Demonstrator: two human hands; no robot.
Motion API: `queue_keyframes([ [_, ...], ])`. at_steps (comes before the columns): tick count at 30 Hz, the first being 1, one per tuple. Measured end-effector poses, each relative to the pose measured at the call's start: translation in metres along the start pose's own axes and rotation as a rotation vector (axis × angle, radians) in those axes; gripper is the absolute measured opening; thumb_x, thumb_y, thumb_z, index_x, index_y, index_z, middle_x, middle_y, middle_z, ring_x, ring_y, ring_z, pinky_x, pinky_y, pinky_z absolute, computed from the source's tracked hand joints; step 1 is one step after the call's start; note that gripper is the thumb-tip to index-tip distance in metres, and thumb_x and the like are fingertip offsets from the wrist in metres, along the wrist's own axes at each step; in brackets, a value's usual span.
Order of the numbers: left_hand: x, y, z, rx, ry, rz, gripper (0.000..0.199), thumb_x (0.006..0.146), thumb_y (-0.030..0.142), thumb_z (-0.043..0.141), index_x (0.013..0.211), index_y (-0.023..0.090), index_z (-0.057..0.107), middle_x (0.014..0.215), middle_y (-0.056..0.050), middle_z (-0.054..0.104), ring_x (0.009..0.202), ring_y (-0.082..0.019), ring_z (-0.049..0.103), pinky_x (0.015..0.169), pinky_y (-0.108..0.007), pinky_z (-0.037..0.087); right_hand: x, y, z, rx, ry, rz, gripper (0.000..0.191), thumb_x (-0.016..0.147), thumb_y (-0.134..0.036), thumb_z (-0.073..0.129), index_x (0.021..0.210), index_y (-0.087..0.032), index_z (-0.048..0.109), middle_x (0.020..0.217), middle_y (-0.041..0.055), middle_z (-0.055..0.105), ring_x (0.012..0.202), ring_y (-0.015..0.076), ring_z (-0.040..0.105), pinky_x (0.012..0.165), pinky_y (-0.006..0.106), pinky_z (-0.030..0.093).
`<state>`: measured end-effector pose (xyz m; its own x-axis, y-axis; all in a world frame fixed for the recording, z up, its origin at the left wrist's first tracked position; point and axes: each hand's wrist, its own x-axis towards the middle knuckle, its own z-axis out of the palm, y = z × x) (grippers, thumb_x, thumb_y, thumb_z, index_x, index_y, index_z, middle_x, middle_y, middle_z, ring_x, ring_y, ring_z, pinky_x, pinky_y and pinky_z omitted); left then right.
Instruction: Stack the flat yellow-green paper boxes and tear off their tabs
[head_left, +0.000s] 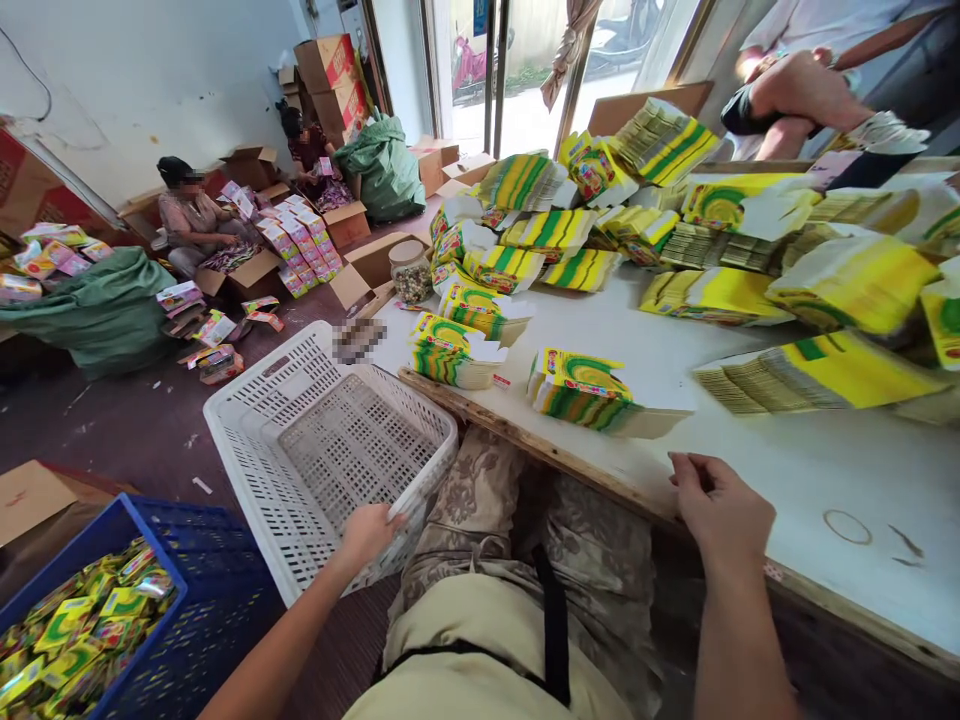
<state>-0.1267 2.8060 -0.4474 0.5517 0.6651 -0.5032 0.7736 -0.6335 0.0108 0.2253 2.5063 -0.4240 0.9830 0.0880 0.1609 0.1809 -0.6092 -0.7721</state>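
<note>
My left hand (pixel 369 536) is closed over the near rim of a white plastic basket (pixel 262 410), which stands tilted beside my legs with its slotted floor showing. Above the front edge of the white table (pixel 750 470), my right hand (pixel 724 510) is closed, thumb and fingers drawn together. Whether anything is between them cannot be seen. The nearest thing to it is a stack of flat yellow-green cartons (pixel 581 390). Farther left stands another carton stack (pixel 450 350); to the right a fanned bundle of cartons (pixel 817 375) lies on its side.
Many more carton bundles (pixel 555 230) cover the table's back. A blue crate (pixel 187 580) of small yellow packets stands lower left. A lidded jar (pixel 410 272) sits at the table's left corner. Two people (pixel 199 215) work among boxes; another person (pixel 817 90) sits at upper right.
</note>
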Motion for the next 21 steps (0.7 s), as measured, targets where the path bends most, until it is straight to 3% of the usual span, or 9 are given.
queue_keyframes([
  [16, 0.001, 0.004, 0.003, -0.014, 0.01, 0.003, 0.047, 0.095, 0.046, 0.04, 0.102, 0.012, 0.072, 0.106, -0.019, 0.073, 0.104, -0.03, 0.068, 0.085, -0.035, 0.048, 0.004, 0.0, 0.0, -0.045, -0.03, 0.007, 0.031, 0.067, -0.058, 0.05, 0.074, -0.03, 0.061, 0.068, 0.0084, 0.071, 0.073, 0.0315, 0.068, 0.069, 0.043, 0.048],
  [21, 0.0, -0.001, -0.018, -0.048, -0.073, 0.122, 0.052, 0.09, 0.055, 0.047, 0.11, 0.013, 0.07, 0.111, -0.018, 0.072, 0.107, -0.032, 0.066, 0.086, -0.035, 0.048, 0.004, -0.003, -0.002, -0.042, -0.054, 0.014, 0.034, 0.066, -0.06, 0.049, 0.074, -0.029, 0.061, 0.068, 0.0083, 0.071, 0.074, 0.0321, 0.068, 0.07, 0.043, 0.047],
])
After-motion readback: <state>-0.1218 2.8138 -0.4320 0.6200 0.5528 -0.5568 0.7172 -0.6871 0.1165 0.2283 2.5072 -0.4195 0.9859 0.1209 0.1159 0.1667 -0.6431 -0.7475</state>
